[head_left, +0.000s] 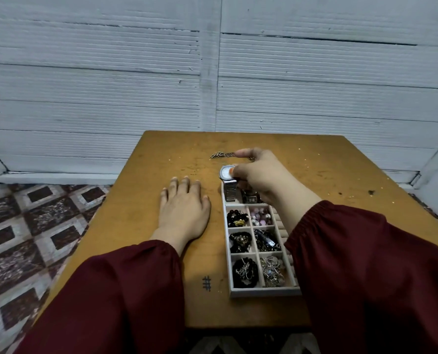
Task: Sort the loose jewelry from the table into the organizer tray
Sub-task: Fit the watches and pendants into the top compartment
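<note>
The right hand (260,175) pinches the silver metal-band wristwatch (229,186) by its round face, strap lying near-to-far in the white divided organizer tray's (261,293) far-left compartment, while the left hand (184,209) rests flat on the counter (136,226).

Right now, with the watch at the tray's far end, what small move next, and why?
Probably ease the silver metal-band wristwatch into the far cell of the white compartmented tray before the right hand loosens its grip: the band already dips inside, the dial overhangs the rim.

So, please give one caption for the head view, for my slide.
Right hand holds a silver watch at the far end of the organizer tray; left hand rests on the table.
</note>
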A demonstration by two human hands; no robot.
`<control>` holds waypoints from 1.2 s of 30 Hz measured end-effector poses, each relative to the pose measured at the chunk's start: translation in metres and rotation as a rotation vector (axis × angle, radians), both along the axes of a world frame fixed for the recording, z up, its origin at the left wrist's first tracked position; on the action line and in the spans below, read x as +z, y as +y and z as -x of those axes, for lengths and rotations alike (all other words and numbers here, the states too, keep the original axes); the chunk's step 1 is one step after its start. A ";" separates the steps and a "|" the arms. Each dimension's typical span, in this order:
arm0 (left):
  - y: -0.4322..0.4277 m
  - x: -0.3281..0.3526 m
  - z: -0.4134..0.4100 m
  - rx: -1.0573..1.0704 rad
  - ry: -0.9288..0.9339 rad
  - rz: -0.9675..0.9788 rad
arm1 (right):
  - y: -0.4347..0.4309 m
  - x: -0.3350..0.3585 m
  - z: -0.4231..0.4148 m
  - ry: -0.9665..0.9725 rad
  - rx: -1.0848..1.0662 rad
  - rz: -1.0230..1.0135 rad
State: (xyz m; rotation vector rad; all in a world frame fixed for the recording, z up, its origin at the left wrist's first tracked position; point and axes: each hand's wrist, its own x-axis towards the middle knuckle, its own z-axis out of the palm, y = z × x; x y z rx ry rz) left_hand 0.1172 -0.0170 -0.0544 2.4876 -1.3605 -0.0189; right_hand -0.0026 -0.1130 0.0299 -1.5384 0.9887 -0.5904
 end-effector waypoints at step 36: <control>0.001 0.001 0.002 0.021 -0.004 0.014 | -0.035 0.015 -0.013 0.487 0.367 0.450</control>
